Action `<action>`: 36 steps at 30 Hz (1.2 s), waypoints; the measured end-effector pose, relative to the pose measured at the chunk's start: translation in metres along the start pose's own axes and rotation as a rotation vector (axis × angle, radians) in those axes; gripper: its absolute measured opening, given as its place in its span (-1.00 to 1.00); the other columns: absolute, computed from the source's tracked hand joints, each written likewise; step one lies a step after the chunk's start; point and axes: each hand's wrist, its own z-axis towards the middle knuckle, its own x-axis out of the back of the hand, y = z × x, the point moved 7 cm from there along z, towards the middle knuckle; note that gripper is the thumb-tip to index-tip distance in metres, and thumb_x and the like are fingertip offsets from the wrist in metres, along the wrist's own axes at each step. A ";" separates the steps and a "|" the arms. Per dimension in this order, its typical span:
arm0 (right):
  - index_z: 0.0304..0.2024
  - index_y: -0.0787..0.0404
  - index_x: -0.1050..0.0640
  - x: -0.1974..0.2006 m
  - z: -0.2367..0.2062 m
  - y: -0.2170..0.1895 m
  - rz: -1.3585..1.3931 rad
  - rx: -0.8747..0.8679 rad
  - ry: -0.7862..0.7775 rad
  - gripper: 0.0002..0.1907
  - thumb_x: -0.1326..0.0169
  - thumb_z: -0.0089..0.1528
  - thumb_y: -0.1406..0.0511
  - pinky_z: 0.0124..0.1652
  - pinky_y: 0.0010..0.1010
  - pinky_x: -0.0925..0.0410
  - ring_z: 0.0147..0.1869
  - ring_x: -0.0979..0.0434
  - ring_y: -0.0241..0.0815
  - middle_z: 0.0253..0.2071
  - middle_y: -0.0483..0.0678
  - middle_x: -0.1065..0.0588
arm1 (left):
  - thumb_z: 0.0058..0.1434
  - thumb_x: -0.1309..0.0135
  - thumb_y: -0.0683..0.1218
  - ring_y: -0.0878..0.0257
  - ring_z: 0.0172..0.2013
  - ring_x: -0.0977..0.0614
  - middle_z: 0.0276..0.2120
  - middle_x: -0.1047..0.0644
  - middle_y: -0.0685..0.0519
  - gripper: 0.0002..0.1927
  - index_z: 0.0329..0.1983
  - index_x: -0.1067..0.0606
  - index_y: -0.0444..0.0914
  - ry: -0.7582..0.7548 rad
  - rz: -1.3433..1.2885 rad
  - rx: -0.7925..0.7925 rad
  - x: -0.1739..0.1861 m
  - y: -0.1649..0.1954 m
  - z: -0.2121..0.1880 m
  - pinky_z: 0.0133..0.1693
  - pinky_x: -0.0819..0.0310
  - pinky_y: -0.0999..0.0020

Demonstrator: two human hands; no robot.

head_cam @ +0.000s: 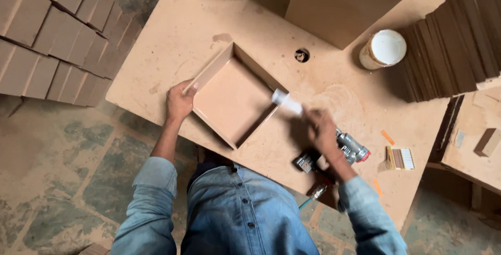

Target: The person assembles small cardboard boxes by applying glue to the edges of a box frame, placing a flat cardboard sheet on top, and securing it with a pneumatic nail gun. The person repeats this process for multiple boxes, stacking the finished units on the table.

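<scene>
Gluing step on shallow tan fibreboard tray [232,98]: left hand [180,101] gripping its wall, right hand [319,129] closed round blurred white glue stick [287,102]; next calls for steady bead along edge.

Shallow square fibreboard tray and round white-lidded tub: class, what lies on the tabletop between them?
In the head view, a small round hole in the tabletop lies between tray and tub; otherwise bare dusty board.

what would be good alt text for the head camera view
Seen from above, a person in a denim shirt steadies an open three-sided board tray with the left hand while the right hand holds a white tube at its far edge. A nail gun and a white-lidded tub sit on the dusty workbench.
</scene>
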 end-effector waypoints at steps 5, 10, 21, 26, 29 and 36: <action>0.25 0.11 -0.52 -0.005 -0.011 -0.029 -0.116 0.109 -0.071 -0.23 -0.12 -0.08 0.48 -0.16 -0.13 -0.36 -0.13 -0.44 0.10 -0.15 0.11 -0.48 | 0.31 -0.15 -0.04 0.12 -0.16 -0.72 -0.19 -0.67 -0.14 -0.72 0.05 -0.62 -0.20 0.012 0.045 -0.005 0.002 -0.004 0.003 -0.10 -0.55 0.26; 0.20 0.06 -0.55 -0.026 -0.040 -0.086 -0.072 0.198 -0.141 -0.28 -0.12 -0.07 0.46 -0.17 -0.18 -0.39 -0.14 -0.45 0.05 -0.14 0.03 -0.52 | 0.33 -0.11 -0.03 0.08 -0.15 -0.74 -0.21 -0.68 -0.14 -0.72 0.05 -0.62 -0.19 -0.001 0.005 -0.043 0.003 -0.007 0.001 -0.10 -0.56 0.24; 0.09 0.11 -0.61 -0.036 -0.102 -0.172 0.002 -0.200 0.142 -0.58 -0.17 0.16 0.44 -0.23 -0.29 -0.40 -0.20 -0.52 -0.03 -0.24 0.01 -0.54 | 0.47 0.09 0.13 -0.24 -0.10 -0.64 -0.17 -0.63 -0.23 -0.60 0.13 -0.56 -0.18 -0.068 0.180 -0.106 0.012 -0.027 -0.025 -0.08 -0.49 -0.06; 0.08 0.16 -0.62 -0.062 -0.132 -0.214 0.084 -0.678 0.405 -0.66 -0.20 0.23 0.40 -0.33 -0.38 -0.38 -0.31 -0.52 -0.14 -0.27 -0.01 -0.55 | 0.43 0.11 0.03 -0.20 -0.06 -0.65 -0.07 -0.61 -0.26 -0.59 0.20 -0.49 -0.27 -0.201 0.045 -0.266 0.039 -0.041 -0.057 -0.04 -0.51 0.00; 0.09 0.18 -0.61 -0.097 -0.133 -0.257 -0.009 -0.699 0.524 -0.66 -0.20 0.24 0.41 -0.28 -0.37 -0.38 -0.29 -0.50 -0.12 -0.27 0.00 -0.54 | 0.46 0.08 0.05 -0.16 -0.06 -0.67 -0.07 -0.62 -0.27 -0.59 0.16 -0.50 -0.33 -0.294 0.009 -0.338 0.059 -0.046 -0.041 -0.04 -0.54 0.04; 0.14 0.19 -0.56 -0.163 -0.113 -0.319 -0.074 -0.576 0.697 -0.45 -0.01 0.10 0.56 -0.16 -0.31 -0.40 -0.19 -0.51 -0.08 -0.19 0.02 -0.54 | 0.46 0.09 0.00 -0.09 -0.11 -0.71 -0.17 -0.64 -0.20 -0.64 0.12 -0.52 -0.33 -0.473 -0.004 -0.387 0.101 -0.052 0.007 -0.09 -0.56 0.11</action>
